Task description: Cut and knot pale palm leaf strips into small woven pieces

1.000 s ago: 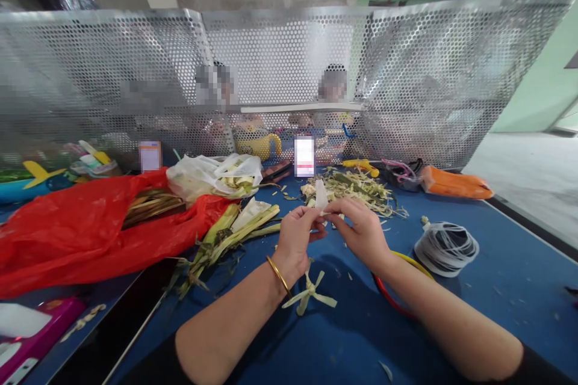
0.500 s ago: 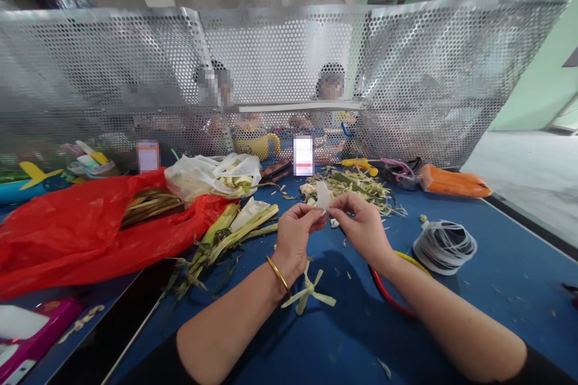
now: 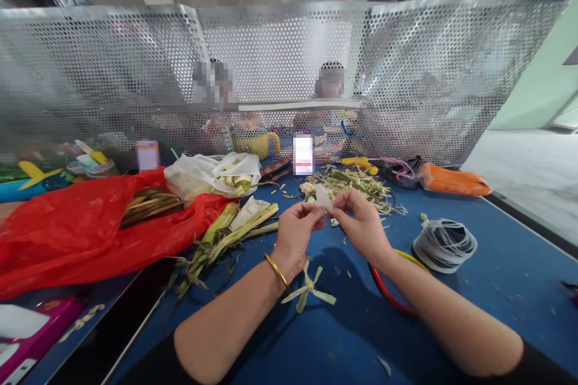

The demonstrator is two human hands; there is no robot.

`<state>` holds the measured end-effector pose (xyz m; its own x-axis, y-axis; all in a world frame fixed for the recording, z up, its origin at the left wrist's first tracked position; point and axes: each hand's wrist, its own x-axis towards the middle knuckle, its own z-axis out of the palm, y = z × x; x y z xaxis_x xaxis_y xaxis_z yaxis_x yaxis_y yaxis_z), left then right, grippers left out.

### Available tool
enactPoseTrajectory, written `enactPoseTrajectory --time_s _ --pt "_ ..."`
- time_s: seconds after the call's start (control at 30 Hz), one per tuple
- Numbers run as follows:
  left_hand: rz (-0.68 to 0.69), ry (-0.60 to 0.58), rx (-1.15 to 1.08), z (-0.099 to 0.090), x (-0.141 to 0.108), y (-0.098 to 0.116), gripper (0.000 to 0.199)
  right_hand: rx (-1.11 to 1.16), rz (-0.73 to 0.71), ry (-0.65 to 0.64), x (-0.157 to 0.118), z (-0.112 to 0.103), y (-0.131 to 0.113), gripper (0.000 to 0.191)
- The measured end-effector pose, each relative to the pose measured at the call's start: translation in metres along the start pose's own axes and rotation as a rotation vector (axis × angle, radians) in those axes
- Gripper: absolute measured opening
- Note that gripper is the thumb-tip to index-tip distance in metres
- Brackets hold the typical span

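Observation:
Between my hands is a pale, thin piece of husk, pinched at its lower end. My left hand, with a gold bangle at the wrist, closes thumb against fingers on its left side. My right hand pinches the same piece from the right. The exact contact is partly hidden by the fingertips. Below my left wrist, a knotted star-shaped husk piece with several arms lies on the blue table.
Husk strips and a red plastic bag lie left. Behind my hands are husk scraps and a phone. A spool of clear line and an orange packet lie right. A perforated metal screen stands behind.
My hands stay almost in place, with the pale husk tipping slightly between my fingertips. A sliver of a hand or arm now shows at the far left edge by the red bag.

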<state>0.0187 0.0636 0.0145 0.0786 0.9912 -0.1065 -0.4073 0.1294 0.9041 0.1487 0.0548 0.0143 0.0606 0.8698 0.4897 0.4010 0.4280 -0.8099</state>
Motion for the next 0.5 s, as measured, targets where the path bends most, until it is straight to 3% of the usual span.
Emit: enactPoseTrajectory --time_s 0.23,0.5 --pt "-0.081 0.018 -0.044 -0.0010 -0.0005 0.0062 0.020 -0.126 -0.210 -0.073 -0.0018 -0.0033 -0.0026 0.005" --pt "-0.034 0.007 -0.023 -0.0004 -0.0016 0.0049 0.018 -0.125 -0.144 -0.052 -0.0015 -0.0027 -0.0014 0.009"
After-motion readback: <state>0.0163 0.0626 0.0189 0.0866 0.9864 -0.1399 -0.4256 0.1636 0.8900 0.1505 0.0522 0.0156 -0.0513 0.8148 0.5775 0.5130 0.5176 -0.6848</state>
